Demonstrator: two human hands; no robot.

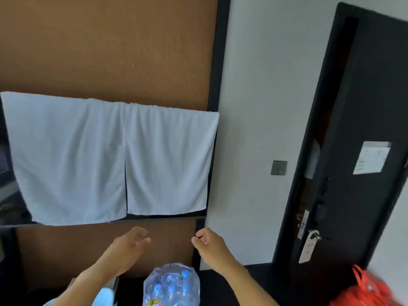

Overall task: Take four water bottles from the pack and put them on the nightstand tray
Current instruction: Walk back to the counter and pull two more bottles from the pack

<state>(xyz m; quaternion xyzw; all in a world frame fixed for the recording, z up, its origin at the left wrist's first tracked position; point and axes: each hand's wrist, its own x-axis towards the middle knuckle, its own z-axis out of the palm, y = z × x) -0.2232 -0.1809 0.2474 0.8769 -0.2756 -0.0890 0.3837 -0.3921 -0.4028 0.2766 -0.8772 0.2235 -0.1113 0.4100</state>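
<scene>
Pack of water bottles point(171, 284): shrink-wrapped in clear film, blue caps showing through the top; sits low at the bottom edge of view, below and between the two forearms, on a dark surface.
Wrap: thin, glossy, crinkled; likely slippery and easily torn; appears closed over the caps, though blur makes this unsure.
Weight: judged heavy as a whole pack, moderate per single bottle.
Bottles: thin plastic, probably yielding under a hard squeeze; not fragile.
Best hold: tear the film at the top, then take each bottle around the neck just under the cap, or around the body.
Left hand point(132, 242): raised above the pack, fingers loosely spread, holding nothing.
Right hand point(207, 242): raised alongside, fingers curled in, thumb near the forefinger; nothing visibly pinched.
Nightstand tray: not in view.
White towels point(110, 160): two, draped over a dark panel on the wall ahead.
Door point(353, 151): dark, ajar, hanger tag on its handle.
Orange bag point(371, 290): lower right, blurred.
</scene>
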